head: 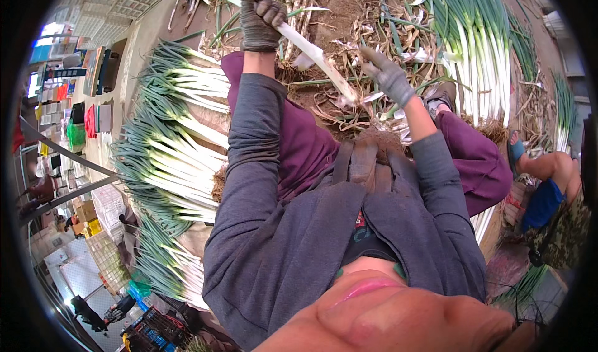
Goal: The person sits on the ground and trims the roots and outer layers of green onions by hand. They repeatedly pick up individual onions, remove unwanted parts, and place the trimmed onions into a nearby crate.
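Observation:
My left hand (262,18), in a dirty grey work glove, grips a long Welsh onion (308,48) around its stalk. The onion slants down to the right, its root end near the middle of the view, its green end running out at the top edge. My right hand (387,74), gloved too, is held apart from the stalk, fingers spread and holding nothing. Below the hands lie dry peeled leaves and skins (350,114) on the soil-covered ground. A row of green-topped Welsh onions (182,151) lies on the left, and another bunch (481,67) lies at the upper right.
More onions (173,263) lie at the lower left. At the right sits another person, of whom a bare leg (544,165) and a blue garment (542,205) show. White plastic crates (108,207) and stacked goods stand along the far left. My bent knees flank the peelings.

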Available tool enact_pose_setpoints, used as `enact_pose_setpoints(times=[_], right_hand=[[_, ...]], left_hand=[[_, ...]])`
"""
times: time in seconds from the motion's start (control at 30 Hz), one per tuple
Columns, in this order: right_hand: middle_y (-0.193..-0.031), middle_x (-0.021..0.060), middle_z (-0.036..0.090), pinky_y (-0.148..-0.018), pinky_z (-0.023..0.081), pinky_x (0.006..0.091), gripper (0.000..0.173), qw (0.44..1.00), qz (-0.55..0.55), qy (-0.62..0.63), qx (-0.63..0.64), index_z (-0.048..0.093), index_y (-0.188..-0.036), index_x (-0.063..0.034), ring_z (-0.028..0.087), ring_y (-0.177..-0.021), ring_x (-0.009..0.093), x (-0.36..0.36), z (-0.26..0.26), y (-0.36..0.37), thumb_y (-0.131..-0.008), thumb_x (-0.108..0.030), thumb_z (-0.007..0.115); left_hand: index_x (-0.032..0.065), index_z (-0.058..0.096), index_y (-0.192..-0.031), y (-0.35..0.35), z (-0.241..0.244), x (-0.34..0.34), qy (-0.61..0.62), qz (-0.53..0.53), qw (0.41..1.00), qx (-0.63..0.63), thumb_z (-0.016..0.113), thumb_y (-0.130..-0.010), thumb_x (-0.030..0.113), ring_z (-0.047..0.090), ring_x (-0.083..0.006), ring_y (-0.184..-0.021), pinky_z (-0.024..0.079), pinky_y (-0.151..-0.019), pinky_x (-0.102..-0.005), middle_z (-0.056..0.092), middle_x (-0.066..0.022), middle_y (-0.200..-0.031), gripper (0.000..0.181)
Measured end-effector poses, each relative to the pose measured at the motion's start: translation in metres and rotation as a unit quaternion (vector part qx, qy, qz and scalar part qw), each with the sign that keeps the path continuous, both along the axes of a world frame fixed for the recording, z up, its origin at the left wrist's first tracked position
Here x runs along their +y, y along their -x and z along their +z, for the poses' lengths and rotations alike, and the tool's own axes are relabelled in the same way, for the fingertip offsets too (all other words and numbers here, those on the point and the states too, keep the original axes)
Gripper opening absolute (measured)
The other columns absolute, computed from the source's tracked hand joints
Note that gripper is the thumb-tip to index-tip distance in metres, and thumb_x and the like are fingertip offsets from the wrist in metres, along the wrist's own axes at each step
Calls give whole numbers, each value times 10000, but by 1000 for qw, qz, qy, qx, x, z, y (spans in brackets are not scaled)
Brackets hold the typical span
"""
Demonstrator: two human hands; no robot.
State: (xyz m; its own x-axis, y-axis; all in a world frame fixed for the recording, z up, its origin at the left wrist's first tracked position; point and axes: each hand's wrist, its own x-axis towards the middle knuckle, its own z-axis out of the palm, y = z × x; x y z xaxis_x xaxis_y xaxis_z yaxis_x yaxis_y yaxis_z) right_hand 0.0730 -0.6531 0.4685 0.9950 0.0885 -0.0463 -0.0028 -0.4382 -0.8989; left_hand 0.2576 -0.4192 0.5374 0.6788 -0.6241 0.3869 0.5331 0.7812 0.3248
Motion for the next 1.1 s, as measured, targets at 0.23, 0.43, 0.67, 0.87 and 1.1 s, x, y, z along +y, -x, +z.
enact_pose_setpoints(times=[0.23,0.43,0.67,0.87,1.1], right_hand=[[-1071,94,579,-842,421,279,448,962,71,-260,-51,485,-1192,-51,529,-963,144,64,35,-34,-807,-254,592],[-690,28,625,-499,440,241,202,988,-25,-130,82,629,-1004,-98,528,-557,94,22,9,63,-814,-145,577],[-1002,130,601,-782,463,345,290,850,136,460,217,562,-1082,-136,587,-902,249,-49,-59,140,-817,-180,453],[-1046,165,576,-798,442,326,631,993,-108,51,14,476,-1183,-55,572,-929,278,0,17,74,-716,-454,622],[-768,173,607,-637,450,387,483,969,-106,224,-14,520,-1129,-70,595,-693,309,46,15,64,-796,-420,543]], left_hand=[[64,584,-871,1,-8,-33,-8,-23,999,-29,415,-891,395,232,-36,-316,290,-340,-222,234,95,-431,372],[177,476,-724,-13,-5,-12,-124,50,990,48,449,-886,364,211,-52,-333,193,-295,-199,181,82,-446,248],[143,476,-839,-13,-8,-26,-259,189,944,74,505,-855,348,262,-59,-348,209,-296,-194,231,74,-465,207],[159,471,-884,-5,-36,-47,-253,187,942,116,451,-880,346,290,-67,-352,247,-307,-198,280,74,-475,189],[104,520,-805,9,-48,-59,-374,361,826,218,608,-775,423,420,-111,-466,431,-427,-236,405,27,-588,332]])
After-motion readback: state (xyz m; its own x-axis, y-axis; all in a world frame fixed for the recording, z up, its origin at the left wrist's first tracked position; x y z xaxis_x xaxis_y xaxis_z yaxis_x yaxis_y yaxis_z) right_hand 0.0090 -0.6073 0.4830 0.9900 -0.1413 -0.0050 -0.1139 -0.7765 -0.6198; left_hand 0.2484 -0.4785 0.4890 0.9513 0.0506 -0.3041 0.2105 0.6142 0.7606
